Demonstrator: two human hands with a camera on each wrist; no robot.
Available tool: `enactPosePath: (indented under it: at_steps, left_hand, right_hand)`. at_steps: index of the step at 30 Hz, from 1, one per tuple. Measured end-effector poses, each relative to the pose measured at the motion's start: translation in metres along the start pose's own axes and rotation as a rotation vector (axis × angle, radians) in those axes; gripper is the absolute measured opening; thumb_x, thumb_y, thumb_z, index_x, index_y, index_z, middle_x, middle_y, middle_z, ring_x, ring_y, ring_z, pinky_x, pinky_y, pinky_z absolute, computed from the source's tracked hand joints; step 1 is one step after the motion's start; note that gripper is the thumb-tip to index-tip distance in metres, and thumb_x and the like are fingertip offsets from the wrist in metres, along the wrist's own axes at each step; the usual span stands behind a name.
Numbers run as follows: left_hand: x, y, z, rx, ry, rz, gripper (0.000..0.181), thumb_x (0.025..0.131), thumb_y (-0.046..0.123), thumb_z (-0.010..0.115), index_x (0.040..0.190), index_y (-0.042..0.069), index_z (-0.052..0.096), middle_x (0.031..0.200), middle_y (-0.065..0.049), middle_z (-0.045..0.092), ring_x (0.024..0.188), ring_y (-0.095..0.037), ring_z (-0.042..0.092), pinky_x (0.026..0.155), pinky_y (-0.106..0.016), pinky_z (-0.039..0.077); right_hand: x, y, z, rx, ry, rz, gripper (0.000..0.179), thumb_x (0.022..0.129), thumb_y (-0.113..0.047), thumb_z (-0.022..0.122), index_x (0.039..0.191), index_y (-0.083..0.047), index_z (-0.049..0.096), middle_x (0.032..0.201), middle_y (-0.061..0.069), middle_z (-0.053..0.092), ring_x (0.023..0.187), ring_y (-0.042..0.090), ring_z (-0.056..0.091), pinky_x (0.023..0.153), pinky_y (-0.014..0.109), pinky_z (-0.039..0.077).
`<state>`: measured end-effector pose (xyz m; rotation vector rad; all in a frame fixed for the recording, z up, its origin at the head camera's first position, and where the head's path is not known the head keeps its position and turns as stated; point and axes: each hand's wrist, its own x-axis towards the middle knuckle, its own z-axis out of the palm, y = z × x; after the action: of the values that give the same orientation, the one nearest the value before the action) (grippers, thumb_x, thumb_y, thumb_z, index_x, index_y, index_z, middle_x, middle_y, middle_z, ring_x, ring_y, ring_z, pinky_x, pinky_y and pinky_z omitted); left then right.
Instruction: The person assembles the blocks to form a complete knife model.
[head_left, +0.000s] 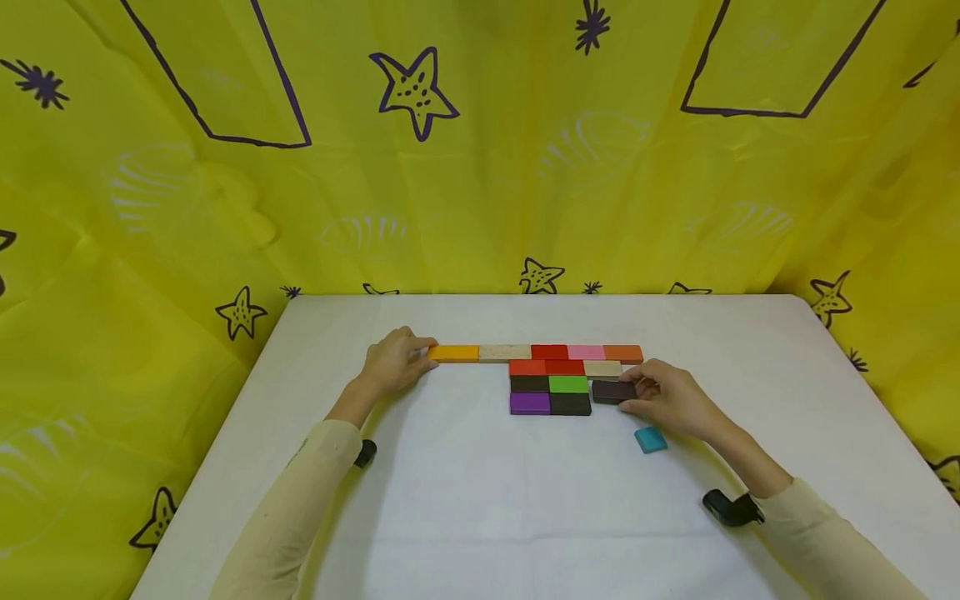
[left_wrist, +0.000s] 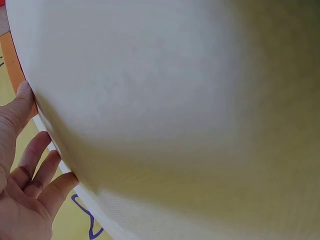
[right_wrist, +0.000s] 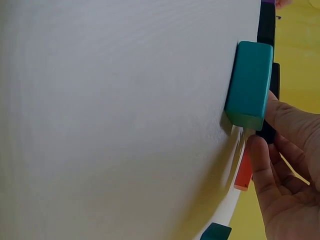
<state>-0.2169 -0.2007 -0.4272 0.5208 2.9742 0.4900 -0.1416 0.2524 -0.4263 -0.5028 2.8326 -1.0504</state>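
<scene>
My left hand (head_left: 393, 362) is at the left end of a long row of blocks, with thumb and finger pinching the end of the yellow-orange block (head_left: 454, 354). In the left wrist view the thumb presses that orange block (left_wrist: 14, 67). My right hand (head_left: 671, 396) pinches the right end of a dark block (head_left: 611, 392) between thumb and fingers. This block lies just right of a green block (head_left: 568, 384) and below a pale wooden block (head_left: 602, 367). A teal block (head_left: 650, 439) rests apart, below the right hand; it looms large beside the thumb in the right wrist view.
The top row continues with a speckled wooden block (head_left: 505, 353), a red, a pink (head_left: 586, 352) and an orange one. Shorter rows below include a purple block (head_left: 529, 404). Another teal piece (right_wrist: 216, 232) shows low in the right wrist view. A yellow patterned cloth (head_left: 480, 208) hangs behind the white table.
</scene>
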Motion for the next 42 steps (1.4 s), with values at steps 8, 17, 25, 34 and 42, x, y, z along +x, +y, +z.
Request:
enactPosePath:
  at_steps: [8, 17, 25, 34, 42]
  left_hand:
    - [0.0, -0.0012, 0.0001, 0.003, 0.006, 0.001, 0.037, 0.096, 0.036, 0.073, 0.13, 0.021, 0.072, 0.099, -0.006, 0.059, 0.084, -0.021, 0.051, 0.065, -0.033, 0.041]
    - [0.0002, -0.0004, -0.0005, 0.003, 0.01, 0.008, 0.037, 0.096, 0.036, 0.072, 0.13, 0.02, 0.072, 0.098, -0.006, 0.059, 0.082, -0.021, 0.05, 0.063, -0.031, 0.039]
    - [0.0013, -0.0021, 0.0018, 0.001, 0.01, 0.001, 0.037, 0.096, 0.036, 0.073, 0.13, 0.021, 0.072, 0.095, -0.005, 0.057, 0.081, -0.02, 0.048, 0.062, -0.031, 0.038]
    - [0.0016, -0.0031, 0.0037, 0.008, 0.001, -0.009, 0.039, 0.096, 0.039, 0.073, 0.131, 0.022, 0.072, 0.096, -0.004, 0.057, 0.081, -0.019, 0.049, 0.063, -0.03, 0.039]
    - [0.0018, -0.003, 0.0036, 0.011, 0.001, -0.007, 0.039, 0.096, 0.039, 0.072, 0.131, 0.022, 0.072, 0.098, -0.005, 0.059, 0.083, -0.02, 0.05, 0.065, -0.033, 0.041]
  right_hand:
    - [0.0046, -0.0021, 0.0017, -0.008, -0.005, -0.001, 0.037, 0.084, -0.013, 0.086, 0.115, -0.001, 0.07, 0.102, 0.01, 0.064, 0.088, 0.023, 0.056, 0.076, 0.025, 0.05]
    - [0.0061, -0.0036, 0.0038, -0.01, -0.001, 0.024, 0.036, 0.084, -0.013, 0.086, 0.114, 0.0, 0.07, 0.101, 0.01, 0.064, 0.087, 0.022, 0.058, 0.076, 0.026, 0.051]
    - [0.0052, -0.0066, 0.0053, 0.011, 0.046, 0.062, 0.035, 0.084, -0.012, 0.086, 0.111, 0.002, 0.07, 0.102, 0.013, 0.068, 0.086, 0.022, 0.06, 0.074, 0.02, 0.051]
    - [0.0062, -0.0064, 0.0086, 0.028, 0.088, 0.067, 0.031, 0.082, -0.01, 0.086, 0.106, 0.003, 0.07, 0.099, 0.013, 0.069, 0.084, 0.022, 0.061, 0.072, 0.017, 0.051]
    - [0.0082, -0.0064, 0.0086, 0.02, 0.099, 0.064, 0.029, 0.083, -0.009, 0.086, 0.104, 0.002, 0.071, 0.096, 0.013, 0.068, 0.083, 0.022, 0.06, 0.071, 0.017, 0.05]
